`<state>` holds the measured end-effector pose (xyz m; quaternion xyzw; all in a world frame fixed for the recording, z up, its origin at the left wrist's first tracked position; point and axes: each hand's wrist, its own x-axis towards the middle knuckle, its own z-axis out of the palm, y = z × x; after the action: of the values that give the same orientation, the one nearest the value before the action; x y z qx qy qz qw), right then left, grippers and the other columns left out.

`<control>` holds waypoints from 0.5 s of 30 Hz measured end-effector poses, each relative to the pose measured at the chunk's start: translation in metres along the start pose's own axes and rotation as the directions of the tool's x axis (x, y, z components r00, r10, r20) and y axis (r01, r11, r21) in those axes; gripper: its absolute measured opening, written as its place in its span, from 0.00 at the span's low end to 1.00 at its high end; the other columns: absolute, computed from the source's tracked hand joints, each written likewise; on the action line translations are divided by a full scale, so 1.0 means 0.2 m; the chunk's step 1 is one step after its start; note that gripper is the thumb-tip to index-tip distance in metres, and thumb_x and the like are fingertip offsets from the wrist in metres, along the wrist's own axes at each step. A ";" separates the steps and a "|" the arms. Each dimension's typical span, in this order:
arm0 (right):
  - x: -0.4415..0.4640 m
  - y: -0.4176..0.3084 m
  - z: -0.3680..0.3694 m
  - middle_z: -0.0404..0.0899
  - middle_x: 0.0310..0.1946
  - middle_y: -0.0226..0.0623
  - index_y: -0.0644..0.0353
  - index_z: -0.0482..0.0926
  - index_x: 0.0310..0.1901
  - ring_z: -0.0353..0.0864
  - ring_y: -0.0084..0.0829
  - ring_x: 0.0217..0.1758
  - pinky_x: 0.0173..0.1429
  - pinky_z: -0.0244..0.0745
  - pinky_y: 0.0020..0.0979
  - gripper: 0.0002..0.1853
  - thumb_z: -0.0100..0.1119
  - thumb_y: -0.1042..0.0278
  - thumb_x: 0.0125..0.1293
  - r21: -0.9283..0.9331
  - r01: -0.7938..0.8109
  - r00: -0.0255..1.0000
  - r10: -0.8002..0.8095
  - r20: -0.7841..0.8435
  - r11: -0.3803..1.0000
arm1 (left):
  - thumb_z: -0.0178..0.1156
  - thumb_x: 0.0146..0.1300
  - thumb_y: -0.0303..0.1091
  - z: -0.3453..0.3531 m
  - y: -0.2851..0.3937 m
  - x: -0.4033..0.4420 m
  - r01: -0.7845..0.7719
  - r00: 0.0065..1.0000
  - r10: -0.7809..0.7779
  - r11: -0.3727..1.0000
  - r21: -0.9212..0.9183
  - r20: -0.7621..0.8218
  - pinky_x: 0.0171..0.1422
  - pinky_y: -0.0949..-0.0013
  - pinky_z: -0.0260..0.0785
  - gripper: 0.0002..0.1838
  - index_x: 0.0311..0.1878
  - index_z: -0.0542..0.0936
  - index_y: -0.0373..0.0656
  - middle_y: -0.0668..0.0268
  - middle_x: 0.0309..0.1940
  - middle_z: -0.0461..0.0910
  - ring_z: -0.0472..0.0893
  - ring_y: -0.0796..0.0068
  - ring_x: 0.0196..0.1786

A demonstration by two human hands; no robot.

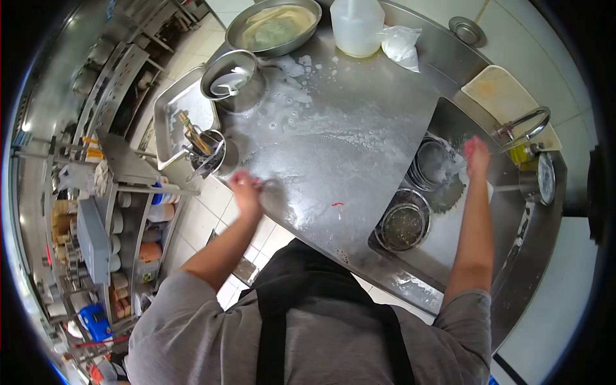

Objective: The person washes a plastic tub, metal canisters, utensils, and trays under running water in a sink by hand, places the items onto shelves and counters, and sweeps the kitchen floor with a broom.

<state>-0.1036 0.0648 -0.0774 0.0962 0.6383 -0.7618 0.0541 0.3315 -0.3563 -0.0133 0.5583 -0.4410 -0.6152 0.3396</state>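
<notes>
My left hand [246, 192] is over the front edge of the steel counter, its fingers curled around something small and blurred. Close by stands a metal container [221, 154] packed with utensils [196, 136]. My right hand [476, 157] is above the sink, beside the curved tap [536, 125]; motion blurs its fingers, and any held item is hidden. Below it in the sink are stacked round dishes [428, 165] under splashing water, and a clear glass bowl [403, 221].
The wet, soapy counter [359, 160] carries a deep pot [234, 80], a wide pan of cloudy liquid [273, 29], a rectangular tray [183, 106], a plastic jug [357, 29] and a white bag [402, 46]. A cutting board [504, 90] leans behind the tap. Shelves [138, 237] stand at left.
</notes>
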 end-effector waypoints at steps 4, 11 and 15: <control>0.21 -0.35 0.05 0.72 0.26 0.28 0.60 0.74 0.40 0.70 0.20 0.27 0.28 0.64 0.20 0.07 0.51 0.67 0.67 0.336 0.163 0.981 -0.188 0.043 0.928 | 0.52 0.64 0.42 -0.08 0.23 0.18 0.004 0.989 -0.042 0.965 -0.263 -0.140 0.33 0.71 0.71 0.20 0.55 0.60 0.50 0.61 0.48 0.69 0.76 0.68 0.42; 0.06 -0.43 -0.21 0.60 0.17 0.23 0.51 0.62 0.20 0.59 0.17 0.20 0.22 0.54 0.22 0.18 0.57 0.61 0.63 0.502 -0.326 0.841 0.003 0.540 0.801 | 0.46 0.58 0.16 -0.16 0.13 0.49 -0.017 0.999 0.031 0.924 -0.381 0.030 0.33 0.73 0.76 0.23 0.56 0.59 0.47 0.59 0.47 0.71 0.77 0.66 0.39; -0.05 -0.55 -0.14 0.64 0.19 0.26 0.61 0.77 0.36 0.65 0.21 0.24 0.35 0.65 0.21 0.10 0.59 0.63 0.61 0.488 -0.218 0.951 0.072 0.301 0.845 | 0.46 0.55 0.14 0.05 0.07 0.09 0.017 0.985 0.004 0.993 -0.120 0.172 0.32 0.77 0.74 0.26 0.55 0.58 0.50 0.58 0.49 0.69 0.76 0.69 0.37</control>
<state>-0.1141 0.1123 0.0269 0.0505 0.3882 -0.9042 0.1709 0.3176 -0.3762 -0.0065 0.4829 -0.4286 -0.6879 0.3315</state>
